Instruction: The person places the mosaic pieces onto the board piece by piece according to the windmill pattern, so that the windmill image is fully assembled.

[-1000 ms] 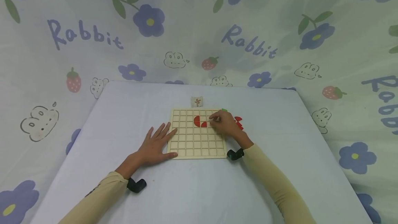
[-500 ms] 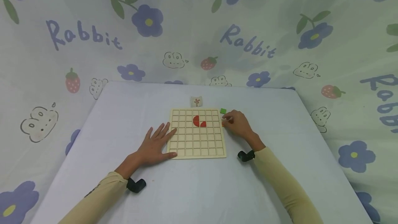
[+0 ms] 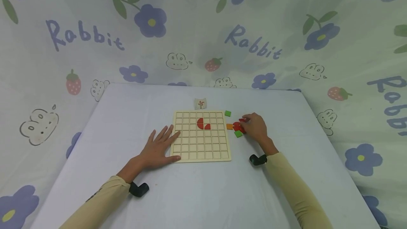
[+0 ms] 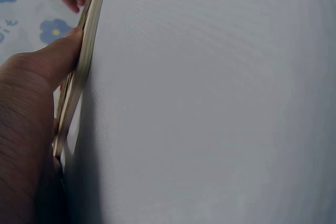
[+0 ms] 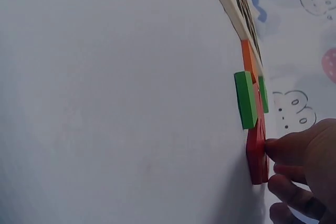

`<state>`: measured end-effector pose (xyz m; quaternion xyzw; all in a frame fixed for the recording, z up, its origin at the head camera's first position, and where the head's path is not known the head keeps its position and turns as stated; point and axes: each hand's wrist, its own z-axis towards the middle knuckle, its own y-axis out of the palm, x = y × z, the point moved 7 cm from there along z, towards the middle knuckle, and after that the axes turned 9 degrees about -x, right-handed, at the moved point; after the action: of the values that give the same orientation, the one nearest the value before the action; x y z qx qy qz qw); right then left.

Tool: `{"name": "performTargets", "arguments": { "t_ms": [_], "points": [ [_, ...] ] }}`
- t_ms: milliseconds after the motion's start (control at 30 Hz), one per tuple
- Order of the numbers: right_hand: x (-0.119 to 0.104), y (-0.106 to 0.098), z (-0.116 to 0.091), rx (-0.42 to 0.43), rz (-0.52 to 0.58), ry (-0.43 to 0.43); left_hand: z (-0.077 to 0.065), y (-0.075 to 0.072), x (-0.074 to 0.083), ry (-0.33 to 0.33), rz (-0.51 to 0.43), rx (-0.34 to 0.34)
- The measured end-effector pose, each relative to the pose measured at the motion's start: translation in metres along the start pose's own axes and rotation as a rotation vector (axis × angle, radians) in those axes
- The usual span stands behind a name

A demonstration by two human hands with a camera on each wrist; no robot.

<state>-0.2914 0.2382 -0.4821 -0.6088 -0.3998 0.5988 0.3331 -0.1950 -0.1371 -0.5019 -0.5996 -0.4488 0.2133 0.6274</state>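
Observation:
A pale wooden grid board [image 3: 200, 147] lies on the table, with two red pieces, one a half-disc [image 3: 200, 123], the other a smaller quarter-round piece [image 3: 207, 127], in its cells. My left hand [image 3: 157, 149] rests spread over the board's left edge; in the left wrist view its thumb [image 4: 63, 53] lies along the board's side. Right of the board, my right hand [image 3: 255, 128] pinches a red piece [image 3: 242, 119] between thumb and fingertips. More red pieces [image 3: 237, 126] lie just beneath; in the right wrist view the red pieces [image 5: 256, 156] sit right at the thumb [image 5: 289, 148].
An orange square [image 3: 229, 126] lies against the board's right edge. One green tile [image 3: 228, 113] is near the top right corner, another green tile [image 3: 238, 134] below the red pieces. A small pattern card [image 3: 200, 104] lies behind the board. A printed cloth [image 3: 184, 27] hangs behind the table.
My right hand has moved right, from over the board to the loose red pieces, uncovering the orange and green tiles. The left hand has stayed put.

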Motion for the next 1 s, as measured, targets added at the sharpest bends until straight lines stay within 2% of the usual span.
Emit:
{"name": "performTargets", "arguments": {
  "t_ms": [133, 300, 500, 633, 1000],
  "points": [
    [0.005, 0.002, 0.001, -0.023, 0.019, 0.03, 0.0, 0.001, -0.001, 0.003, 0.0, 0.005],
    [0.005, 0.0, 0.004, -0.042, 0.087, 0.027, 0.0, 0.001, -0.002, 0.008, -0.003, 0.015],
    [-0.003, -0.002, 0.004, 0.028, 0.175, -0.026, 0.0, 0.002, -0.002, 0.005, 0.002, 0.017],
    [-0.015, 0.004, 0.004, 0.065, 0.223, -0.066, -0.001, 0.001, -0.001, 0.003, -0.005, 0.017],
    [-0.061, 0.03, -0.001, 0.067, 0.331, -0.22, -0.001, 0.001, -0.002, 0.007, 0.005, 0.023]
  ]
}}
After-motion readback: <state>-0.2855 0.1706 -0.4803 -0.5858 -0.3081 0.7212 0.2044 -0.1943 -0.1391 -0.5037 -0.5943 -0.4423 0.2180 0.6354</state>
